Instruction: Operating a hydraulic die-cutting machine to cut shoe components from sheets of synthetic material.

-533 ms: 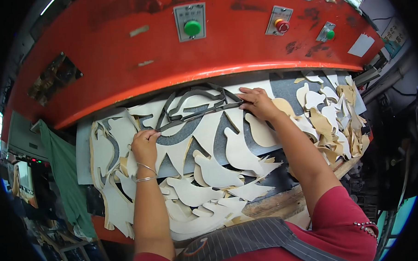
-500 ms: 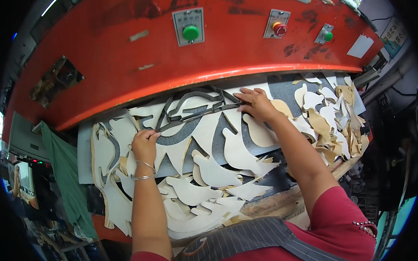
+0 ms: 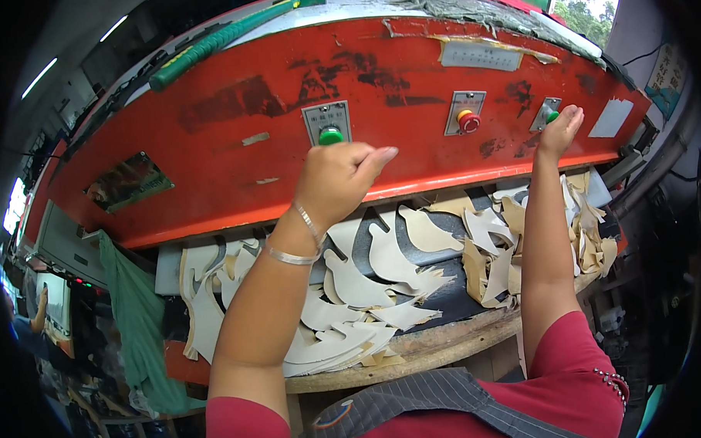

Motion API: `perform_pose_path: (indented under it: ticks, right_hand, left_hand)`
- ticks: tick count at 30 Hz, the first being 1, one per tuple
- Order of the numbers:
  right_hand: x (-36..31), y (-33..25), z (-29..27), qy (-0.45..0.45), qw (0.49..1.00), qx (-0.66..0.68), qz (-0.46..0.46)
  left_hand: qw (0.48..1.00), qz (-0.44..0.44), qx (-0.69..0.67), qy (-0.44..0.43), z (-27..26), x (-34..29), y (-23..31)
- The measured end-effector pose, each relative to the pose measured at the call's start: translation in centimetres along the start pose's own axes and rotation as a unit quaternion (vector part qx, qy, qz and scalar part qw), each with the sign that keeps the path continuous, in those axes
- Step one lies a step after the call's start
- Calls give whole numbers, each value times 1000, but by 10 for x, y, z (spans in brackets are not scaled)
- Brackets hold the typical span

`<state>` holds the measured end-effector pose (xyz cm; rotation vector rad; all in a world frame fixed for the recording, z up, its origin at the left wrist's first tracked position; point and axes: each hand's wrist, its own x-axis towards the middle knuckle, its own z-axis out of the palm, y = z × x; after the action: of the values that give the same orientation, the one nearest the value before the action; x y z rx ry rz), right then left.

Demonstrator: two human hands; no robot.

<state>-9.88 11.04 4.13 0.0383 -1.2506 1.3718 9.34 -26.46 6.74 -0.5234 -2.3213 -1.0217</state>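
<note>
My left hand (image 3: pixel 337 181) is raised in front of the red press, curled into a fist with the thumb pointing right. It lies just below a green push button (image 3: pixel 330 135) and hides its lower edge; whether they touch I cannot tell. My right hand (image 3: pixel 561 132) is at the smaller green button (image 3: pixel 551 115) on the right, fingers stretched upward, holding nothing visible. Below, cream bird-shaped cut pieces (image 3: pixel 390 256) lie loosely overlapped on the press bed (image 3: pixel 437 257).
The red press front (image 3: pixel 233 169) overhangs the bed's far side. A red stop button (image 3: pixel 468 121) sits between the green ones. Tan and white scraps (image 3: pixel 491 268) heap at the right. A wooden edge (image 3: pixel 447 343) runs in front, and a green cloth (image 3: pixel 138 319) hangs left.
Both hands have left the dark metal cutting die and risen to the press front, one by each green button. The view has tilted upward, and the die is out of sight.
</note>
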Motion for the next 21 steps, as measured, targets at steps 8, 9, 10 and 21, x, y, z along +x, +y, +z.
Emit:
perform_pose_path:
  ticks: [8, 9, 10, 21]
  right_hand:
    - [-47, -33, -66, -198, 975, -86, -47]
    - [-67, -28, -94, -273, 952, -115, -81]
    - [-101, -26, -121, -332, 934, -109, -73]
    - [-350, -179, -220, -715, 638, -168, -231]
  left_hand:
    - [983, 45, 181, 6, 1, -61, -5]
    - [988, -1, 157, -16, 4, -96, -3]
    - [988, -19, 147, -47, 5, -139, -8]
    - [969, -48, 241, -13, 43, -358, 23]
